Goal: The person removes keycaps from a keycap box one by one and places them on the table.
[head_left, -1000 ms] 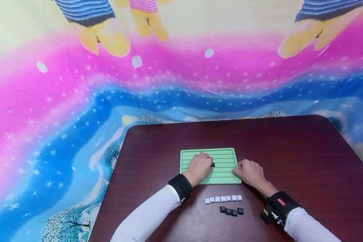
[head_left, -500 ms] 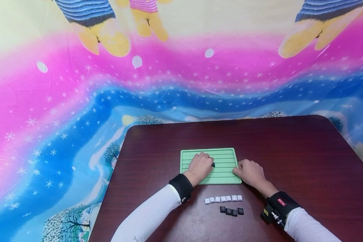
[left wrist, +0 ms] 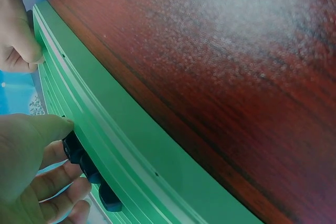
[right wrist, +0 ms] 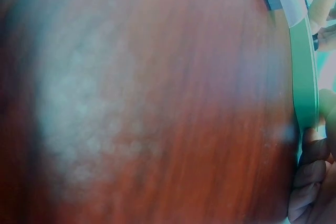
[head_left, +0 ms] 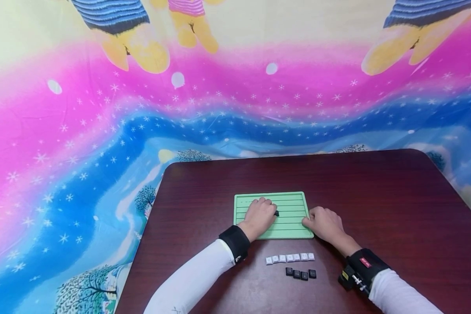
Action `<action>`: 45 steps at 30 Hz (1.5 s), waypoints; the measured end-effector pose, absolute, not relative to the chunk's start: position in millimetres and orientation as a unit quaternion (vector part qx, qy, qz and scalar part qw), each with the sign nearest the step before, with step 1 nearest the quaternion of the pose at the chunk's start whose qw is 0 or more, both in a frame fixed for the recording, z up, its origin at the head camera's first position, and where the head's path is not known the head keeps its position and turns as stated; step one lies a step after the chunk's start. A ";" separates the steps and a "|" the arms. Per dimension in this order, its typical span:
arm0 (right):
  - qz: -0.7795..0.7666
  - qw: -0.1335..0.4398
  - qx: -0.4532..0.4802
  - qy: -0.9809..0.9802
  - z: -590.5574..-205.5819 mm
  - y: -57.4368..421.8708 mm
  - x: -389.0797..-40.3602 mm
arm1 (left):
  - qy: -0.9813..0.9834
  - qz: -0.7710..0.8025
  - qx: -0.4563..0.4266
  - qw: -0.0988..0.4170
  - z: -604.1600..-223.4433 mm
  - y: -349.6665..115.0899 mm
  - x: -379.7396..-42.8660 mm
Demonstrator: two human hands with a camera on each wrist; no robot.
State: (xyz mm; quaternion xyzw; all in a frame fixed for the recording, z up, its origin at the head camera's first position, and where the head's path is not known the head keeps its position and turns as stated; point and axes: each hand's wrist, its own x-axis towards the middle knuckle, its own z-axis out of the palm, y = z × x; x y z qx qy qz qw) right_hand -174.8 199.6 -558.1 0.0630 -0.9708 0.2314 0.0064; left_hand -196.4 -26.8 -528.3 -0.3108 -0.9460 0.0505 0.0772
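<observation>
A shallow green ridged tray lies flat on the table. Over its left half is my left hand, thumb and fingers pinching a black keycap. The left wrist view shows a short row of black keycaps along the ridges, with the thumb against the end one and other fingers behind the row. In the head view the hand hides most of this row. At the tray's right edge my right hand grips the rim, thumb on top; the right wrist view shows its curled fingers at the tray's corner.
Between the forearms, nearer the body, several white keycaps form a line on the dark red-brown table. Several black keycaps sit just in front of them. A printed cloth hangs behind the table's far edge.
</observation>
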 end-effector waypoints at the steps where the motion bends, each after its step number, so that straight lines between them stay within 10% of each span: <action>1: 0.231 0.006 0.064 -0.971 -558.1 199.6 -174.6 | -0.946 0.050 -0.311 0.079 -528.1 -26.8 -196.4; 45: 0.235 0.009 0.071 -0.969 -559.0 200.7 -174.9 | -0.945 -0.004 -0.310 0.103 -508.3 -37.2 -195.6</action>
